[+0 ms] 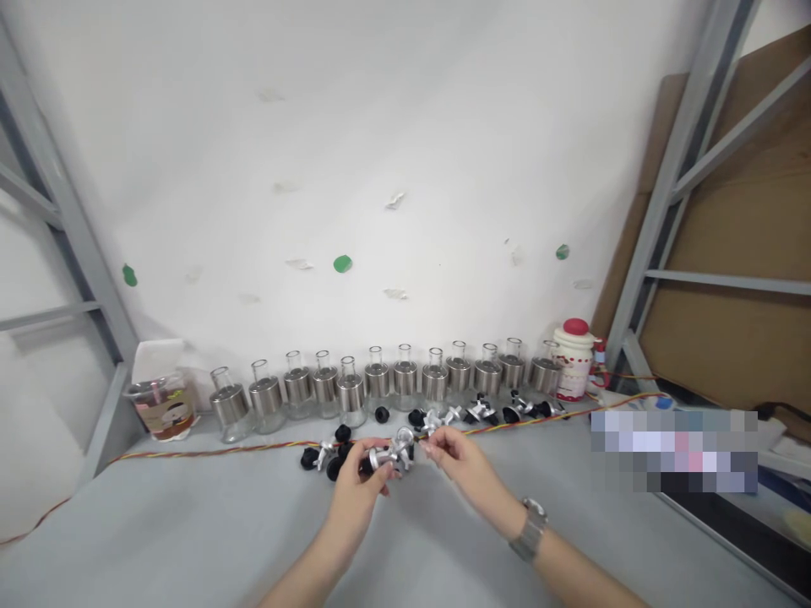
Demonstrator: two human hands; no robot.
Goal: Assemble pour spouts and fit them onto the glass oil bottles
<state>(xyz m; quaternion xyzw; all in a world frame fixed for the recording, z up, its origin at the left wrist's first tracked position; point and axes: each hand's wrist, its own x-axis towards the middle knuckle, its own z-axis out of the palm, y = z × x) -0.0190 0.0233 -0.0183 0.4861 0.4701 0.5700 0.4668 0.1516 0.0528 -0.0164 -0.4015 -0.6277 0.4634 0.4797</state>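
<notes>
My left hand is closed around a silver pour spout with a black base, held just above the grey table. To its right, the thumb and fingers of my right hand are pinched together beside more silver spout parts; what they hold, if anything, is too small to tell. Behind and left of my left hand lie black stoppers and a silver spout piece. More silver and black spouts are scattered behind my right hand.
Several glass bottles with metal sleeves stand along the white wall. A twisted red-yellow cable crosses the table. A plastic cup stands left, a white jar with red lid right. Metal frame posts flank the table.
</notes>
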